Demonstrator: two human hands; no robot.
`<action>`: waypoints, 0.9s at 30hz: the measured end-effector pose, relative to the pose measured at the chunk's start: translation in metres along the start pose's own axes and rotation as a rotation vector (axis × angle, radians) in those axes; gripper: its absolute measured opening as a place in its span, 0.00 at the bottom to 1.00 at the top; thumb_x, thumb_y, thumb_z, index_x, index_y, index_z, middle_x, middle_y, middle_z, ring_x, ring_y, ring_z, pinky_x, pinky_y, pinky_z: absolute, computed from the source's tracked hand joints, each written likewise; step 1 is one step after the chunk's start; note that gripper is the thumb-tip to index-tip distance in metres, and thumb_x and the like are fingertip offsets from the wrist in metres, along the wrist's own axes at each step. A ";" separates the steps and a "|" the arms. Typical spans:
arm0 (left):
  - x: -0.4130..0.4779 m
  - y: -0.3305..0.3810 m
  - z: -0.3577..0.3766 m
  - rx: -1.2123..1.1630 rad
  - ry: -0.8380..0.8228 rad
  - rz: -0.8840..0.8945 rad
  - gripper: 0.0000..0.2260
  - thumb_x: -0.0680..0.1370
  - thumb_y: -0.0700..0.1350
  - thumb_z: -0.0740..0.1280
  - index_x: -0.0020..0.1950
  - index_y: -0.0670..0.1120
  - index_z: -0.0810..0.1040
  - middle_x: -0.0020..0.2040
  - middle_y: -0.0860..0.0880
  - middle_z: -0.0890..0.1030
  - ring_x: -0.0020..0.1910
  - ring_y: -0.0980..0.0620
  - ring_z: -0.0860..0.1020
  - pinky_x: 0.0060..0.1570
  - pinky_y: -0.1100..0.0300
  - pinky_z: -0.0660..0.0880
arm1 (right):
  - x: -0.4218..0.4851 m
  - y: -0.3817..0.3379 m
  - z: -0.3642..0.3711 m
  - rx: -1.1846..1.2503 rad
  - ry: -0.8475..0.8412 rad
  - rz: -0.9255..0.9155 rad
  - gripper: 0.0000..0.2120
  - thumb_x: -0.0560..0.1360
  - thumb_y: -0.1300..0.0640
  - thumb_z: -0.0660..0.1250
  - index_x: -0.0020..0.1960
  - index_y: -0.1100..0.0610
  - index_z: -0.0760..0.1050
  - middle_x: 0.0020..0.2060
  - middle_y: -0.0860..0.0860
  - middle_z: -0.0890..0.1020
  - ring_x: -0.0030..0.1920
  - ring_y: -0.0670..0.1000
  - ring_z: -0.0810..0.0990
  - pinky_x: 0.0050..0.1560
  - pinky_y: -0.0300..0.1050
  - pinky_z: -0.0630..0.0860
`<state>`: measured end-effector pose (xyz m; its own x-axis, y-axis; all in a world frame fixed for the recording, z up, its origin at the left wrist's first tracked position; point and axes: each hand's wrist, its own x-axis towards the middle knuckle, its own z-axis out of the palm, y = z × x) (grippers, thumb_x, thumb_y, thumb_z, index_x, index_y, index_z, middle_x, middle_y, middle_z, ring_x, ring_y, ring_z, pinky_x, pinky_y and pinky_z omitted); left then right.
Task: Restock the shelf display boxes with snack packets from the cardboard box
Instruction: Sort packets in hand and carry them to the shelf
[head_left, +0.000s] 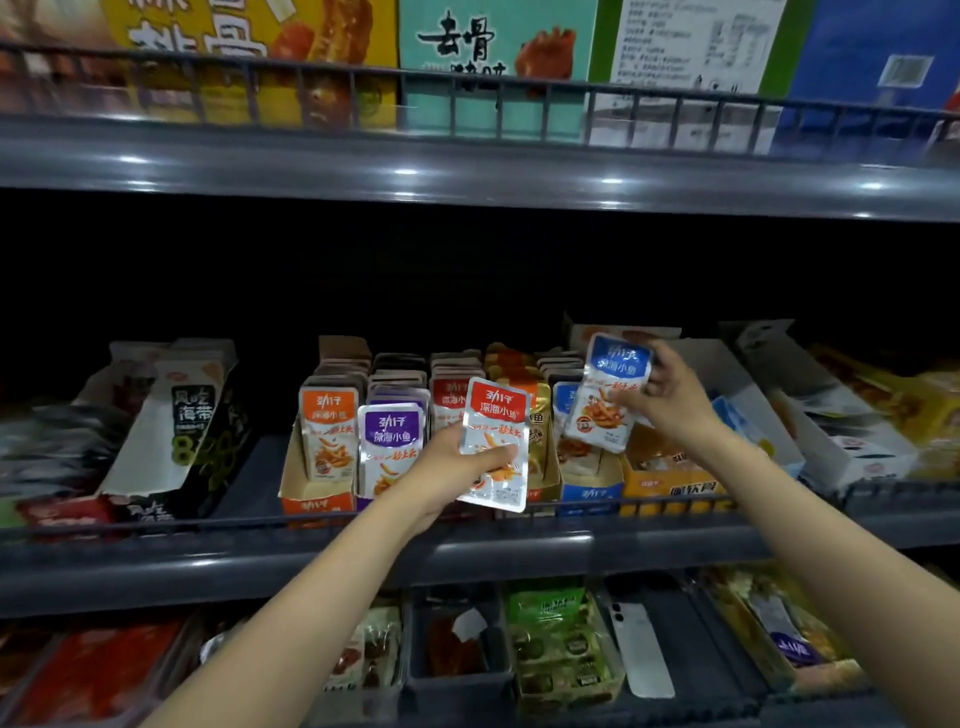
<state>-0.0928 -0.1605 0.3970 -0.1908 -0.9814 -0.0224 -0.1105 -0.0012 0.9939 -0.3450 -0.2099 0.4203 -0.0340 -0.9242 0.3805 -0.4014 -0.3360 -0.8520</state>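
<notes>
Dark grey metal shop shelving (467, 551) carries a row of cardboard display boxes (317, 501). Near the front rail, the left hand (457, 467) grips a flat, glossy red-topped foil packet (497, 415), thumb curled across its lower face. Further right, the right hand (670, 400) pinches a blue-topped packet (610, 384) above the blue display box (592, 491). Orange packets (328, 436) and purple packets (390, 447) stand upright at left.

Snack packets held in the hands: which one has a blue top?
The blue-topped packet is the one in the right hand, held higher; the left hand holds a red-topped packet.
</notes>
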 end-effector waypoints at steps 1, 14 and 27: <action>0.003 -0.001 0.001 -0.002 0.004 -0.004 0.07 0.75 0.44 0.70 0.48 0.54 0.75 0.48 0.55 0.81 0.48 0.58 0.79 0.43 0.66 0.73 | 0.003 0.004 0.003 -0.005 -0.013 -0.010 0.27 0.71 0.70 0.70 0.67 0.59 0.65 0.55 0.52 0.77 0.54 0.49 0.78 0.41 0.32 0.77; 0.015 -0.008 0.006 0.019 0.002 -0.020 0.07 0.75 0.44 0.70 0.49 0.55 0.75 0.48 0.57 0.81 0.48 0.60 0.78 0.40 0.68 0.71 | 0.014 0.049 0.018 -0.535 -0.119 -0.251 0.30 0.69 0.58 0.75 0.68 0.49 0.68 0.57 0.48 0.68 0.60 0.47 0.68 0.54 0.41 0.72; 0.002 -0.005 0.001 0.032 -0.022 0.005 0.09 0.76 0.45 0.69 0.55 0.53 0.76 0.49 0.58 0.81 0.46 0.64 0.78 0.35 0.73 0.72 | 0.002 0.010 0.029 -0.470 -0.101 -0.270 0.30 0.74 0.52 0.69 0.73 0.51 0.61 0.69 0.48 0.67 0.69 0.47 0.65 0.66 0.44 0.67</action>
<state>-0.0937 -0.1619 0.3918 -0.2129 -0.9769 -0.0203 -0.1401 0.0099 0.9901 -0.3227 -0.2203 0.4021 0.2061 -0.8369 0.5071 -0.7500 -0.4680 -0.4674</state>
